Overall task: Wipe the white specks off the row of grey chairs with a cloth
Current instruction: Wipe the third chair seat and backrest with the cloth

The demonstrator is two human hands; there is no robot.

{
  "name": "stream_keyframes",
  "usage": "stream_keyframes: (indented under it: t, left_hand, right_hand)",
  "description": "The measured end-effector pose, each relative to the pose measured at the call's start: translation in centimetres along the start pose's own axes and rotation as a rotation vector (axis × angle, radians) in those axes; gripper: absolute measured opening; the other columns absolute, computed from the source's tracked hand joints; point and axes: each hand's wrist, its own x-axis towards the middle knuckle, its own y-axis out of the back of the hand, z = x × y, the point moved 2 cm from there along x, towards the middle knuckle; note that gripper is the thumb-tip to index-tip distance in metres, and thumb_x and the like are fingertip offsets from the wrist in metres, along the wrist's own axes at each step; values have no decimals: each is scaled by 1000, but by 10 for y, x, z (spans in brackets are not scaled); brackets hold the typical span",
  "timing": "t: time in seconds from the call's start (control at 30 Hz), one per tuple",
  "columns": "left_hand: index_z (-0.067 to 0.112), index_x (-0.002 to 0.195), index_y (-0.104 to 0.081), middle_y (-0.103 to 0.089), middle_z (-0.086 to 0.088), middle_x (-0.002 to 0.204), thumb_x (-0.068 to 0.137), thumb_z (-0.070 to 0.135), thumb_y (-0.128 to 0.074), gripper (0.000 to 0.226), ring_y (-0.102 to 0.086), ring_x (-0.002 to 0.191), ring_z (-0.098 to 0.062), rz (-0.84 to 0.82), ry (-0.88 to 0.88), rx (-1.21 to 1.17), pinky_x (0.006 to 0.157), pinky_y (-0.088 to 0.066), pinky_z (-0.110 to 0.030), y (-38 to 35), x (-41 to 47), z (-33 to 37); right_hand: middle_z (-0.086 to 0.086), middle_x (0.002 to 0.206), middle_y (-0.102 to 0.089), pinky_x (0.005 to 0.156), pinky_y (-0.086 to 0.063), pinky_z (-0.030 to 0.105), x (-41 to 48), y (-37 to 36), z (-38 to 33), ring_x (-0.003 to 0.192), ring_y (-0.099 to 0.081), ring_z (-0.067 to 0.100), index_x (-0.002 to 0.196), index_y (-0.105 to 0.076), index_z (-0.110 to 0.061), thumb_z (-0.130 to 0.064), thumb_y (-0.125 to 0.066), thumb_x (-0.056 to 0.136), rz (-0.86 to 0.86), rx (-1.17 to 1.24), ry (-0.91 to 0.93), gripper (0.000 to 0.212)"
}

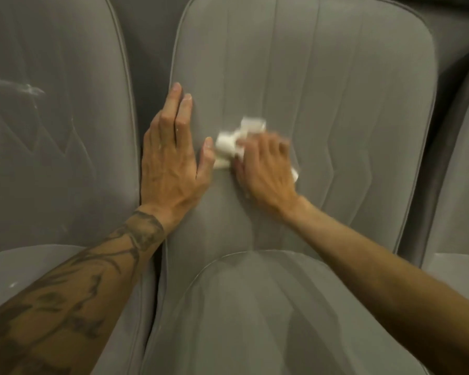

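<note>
Clutching a crumpled white cloth (pixel 228 146) in the blurred right hand (pixel 266 169), pressed to the middle grey upholstered chair (pixel 336 104) backrest. Bracing beside it with the left hand (pixel 171 158), fingers straight and flat. White streaks (pixel 25 87) on the left grey chair (pixel 52 171).

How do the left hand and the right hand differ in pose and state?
The left hand lies flat with straight fingers; the right hand curls its fingers. The left hand holds nothing; the right hand grips a white cloth. The left hand looks sharp; the right hand is blurred. Both rest on the middle chair's backrest.
</note>
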Motion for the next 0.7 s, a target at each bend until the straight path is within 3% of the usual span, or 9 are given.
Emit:
stream_keyframes:
  t: [0.13, 0.2, 0.3, 0.37, 0.43, 0.57, 0.63, 0.7]
  left_hand:
    - [-2, 156, -36, -32, -22, 165, 105, 33, -47, 63, -38, 147, -34, 18, -15, 15, 120, -33, -41, -1, 0, -2]
    - [-3, 156, -36, -32, -22, 165, 106, 33, -46, 62, -39, 147, -34, 28, -22, 20, 119, -34, -41, -1, -1, -2]
    - [-2, 156, -36, -31, -21, 166, 105, 32, -48, 63, -39, 148, -35, 19, -19, 13, 119, -35, -43, -2, -1, -2]
    - [-1, 156, -35, -30, -20, 166, 104, 31, -50, 63, -38, 148, -34, 16, -5, 8, 118, -35, -42, -2, -1, -2]
    - [-1, 156, -35, -30, -20, 166, 103, 31, -51, 64, -37, 149, -33, 20, -9, 3, 119, -34, -40, -2, -1, -2]
    - [0, 156, -35, -31, -20, 166, 104, 32, -50, 63, -36, 149, -30, 35, -20, 10, 120, -31, -35, -4, -1, -5]
    - [0, 157, -35, -30, -19, 166, 104, 32, -50, 63, -37, 148, -30, 28, -15, 10, 119, -34, -38, -4, -1, -3]
    - [0, 157, -35, -30, -19, 166, 104, 32, -50, 64, -37, 148, -31, 22, -9, 9, 117, -35, -40, -3, -1, -4]
  right_hand:
    - [9, 107, -59, 75, -30, 38, 38, -7, 8, 88, -45, 26, 114, -49, -18, -36, -41, 103, 224, -47, -316, 23]
    - [13, 107, -62, 75, -34, 41, -3, -14, -13, 87, -49, 30, 115, -48, -15, -32, -48, 102, 159, 4, -229, 22]
    - [12, 100, -67, 75, -37, 40, -72, -7, -25, 79, -60, 31, 114, -46, -15, -29, -59, 96, -73, 31, 33, 27]
    - [10, 97, -67, 75, -35, 39, -74, 3, -3, 77, -63, 30, 114, -46, -16, -29, -54, 96, -126, -14, 135, 24]
    - [14, 102, -62, 76, -30, 40, -43, 7, 32, 84, -58, 31, 115, -46, -15, -29, -46, 100, -51, -79, 61, 21]
    - [12, 111, -57, 78, -30, 40, 7, 11, 75, 93, -42, 27, 114, -45, -20, -37, -44, 104, 211, -207, -333, 20]
    - [15, 108, -57, 78, -30, 41, -20, 4, 59, 91, -43, 29, 114, -46, -17, -34, -45, 104, 192, -182, -290, 20]
    - [17, 102, -58, 77, -31, 41, -68, -4, 28, 87, -44, 30, 114, -47, -14, -30, -44, 103, 67, -91, -136, 19]
